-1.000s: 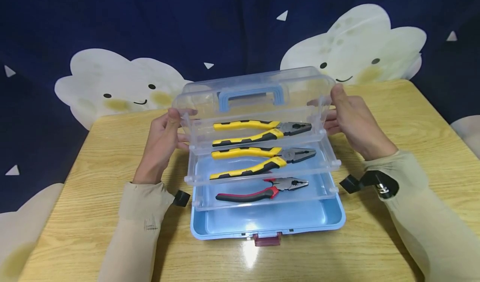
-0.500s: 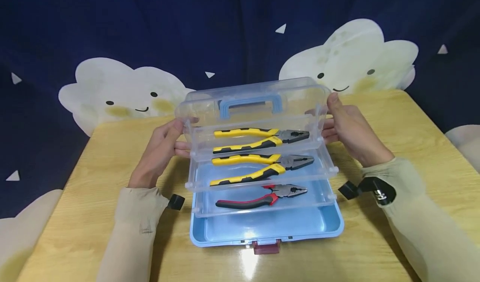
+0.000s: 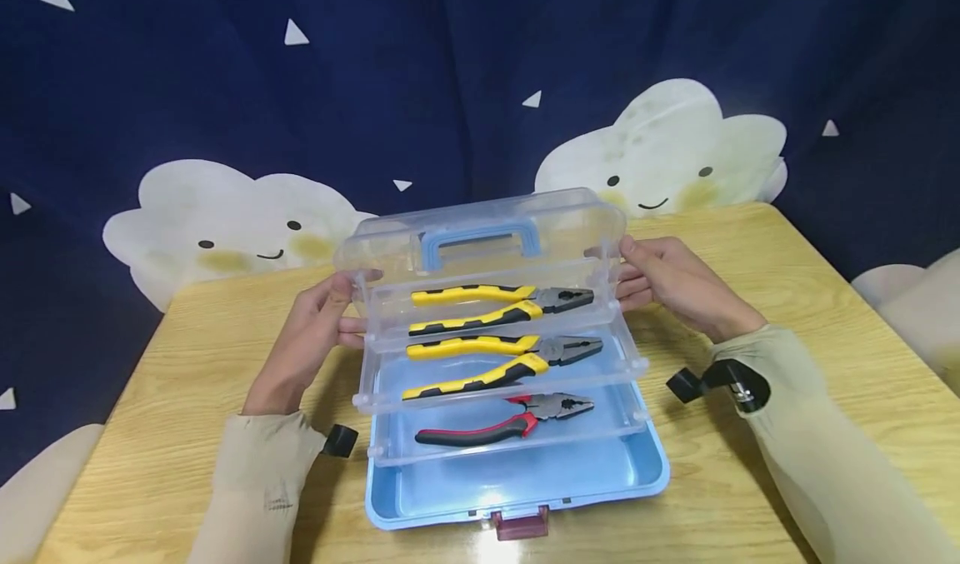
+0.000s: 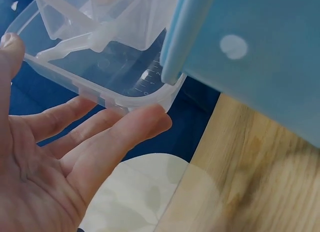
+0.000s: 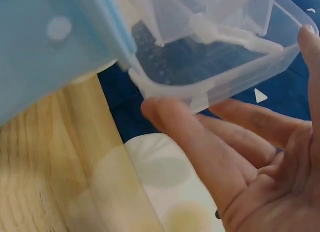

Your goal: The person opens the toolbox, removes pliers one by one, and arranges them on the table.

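The long clear plastic lid lies between left hand and right hand, its long axis running across, each hand grasping one end, neither nearer

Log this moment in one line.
left hand: holds clear lid | right hand: holds clear lid | blue toolbox: open | pliers: three, in trays

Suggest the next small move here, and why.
Probably ease the clear lid down evenly: the left hand and right hand hold its opposite ends, it stands tilted open, and trays bearing pliers fan out over the blue base.
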Action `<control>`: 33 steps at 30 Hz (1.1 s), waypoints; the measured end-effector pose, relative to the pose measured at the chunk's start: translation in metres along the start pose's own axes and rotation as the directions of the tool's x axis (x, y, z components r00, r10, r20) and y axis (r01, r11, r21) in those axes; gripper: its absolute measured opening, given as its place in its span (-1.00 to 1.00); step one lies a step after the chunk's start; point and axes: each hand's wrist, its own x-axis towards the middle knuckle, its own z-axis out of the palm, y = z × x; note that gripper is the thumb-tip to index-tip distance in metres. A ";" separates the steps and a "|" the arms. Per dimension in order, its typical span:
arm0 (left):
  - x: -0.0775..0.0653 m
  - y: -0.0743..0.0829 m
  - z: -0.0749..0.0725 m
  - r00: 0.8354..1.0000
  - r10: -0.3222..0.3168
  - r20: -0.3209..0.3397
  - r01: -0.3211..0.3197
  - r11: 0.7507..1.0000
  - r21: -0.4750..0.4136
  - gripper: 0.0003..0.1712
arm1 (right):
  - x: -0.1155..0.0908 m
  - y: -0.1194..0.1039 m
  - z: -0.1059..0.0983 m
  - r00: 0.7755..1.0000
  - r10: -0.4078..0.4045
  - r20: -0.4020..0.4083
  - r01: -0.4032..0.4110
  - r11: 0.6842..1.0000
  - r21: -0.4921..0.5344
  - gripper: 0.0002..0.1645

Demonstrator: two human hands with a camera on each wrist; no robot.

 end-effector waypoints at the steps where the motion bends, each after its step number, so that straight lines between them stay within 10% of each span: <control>1: 0.000 0.000 0.000 1.000 0.003 -0.002 -0.003 1.000 -0.002 -0.22 | 0.001 0.002 -0.001 1.000 -0.011 0.006 0.011 1.000 0.010 -0.14; 33: 0.009 0.009 0.014 0.973 -0.097 -0.211 0.085 0.994 -0.064 -0.10 | 0.012 0.010 0.009 0.983 0.156 -0.100 -0.151 0.987 0.055 0.04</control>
